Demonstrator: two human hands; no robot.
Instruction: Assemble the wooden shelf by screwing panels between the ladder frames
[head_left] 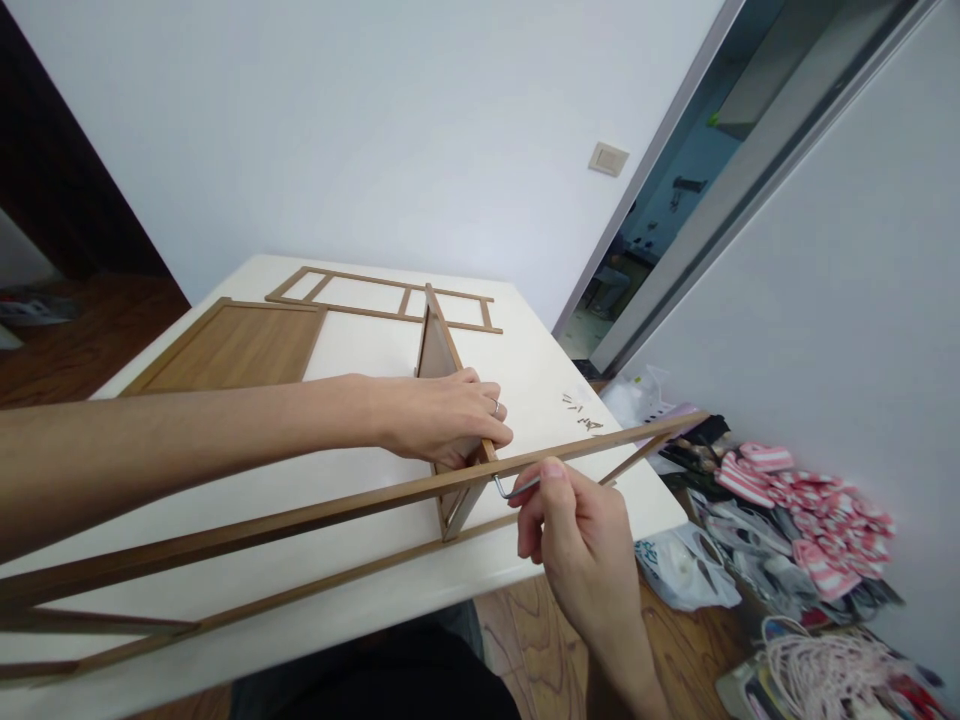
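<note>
My left hand (454, 412) is wrapped over the top edge of an upright wooden panel (438, 345), a ring on one finger. Close in front of me, a long wooden side frame (300, 522) stands on edge, and the panel's near end meets its upper rail. With thumb and fingers pinched, my right hand (581, 530) holds a bent metal hex key (517, 490). The key's short end reaches the rail's outer face, right by the joint; the exact contact is too small to make out. My left fingertips behind the panel are partly hidden.
On the white table (360, 350) lie a second ladder-like frame (367, 312), a flat wooden panel (240, 345) and several small screws (589, 422). Bags (686, 570), striped cloth (814, 510) and a box of cord (825, 675) crowd the floor at right. A wall rises behind the table.
</note>
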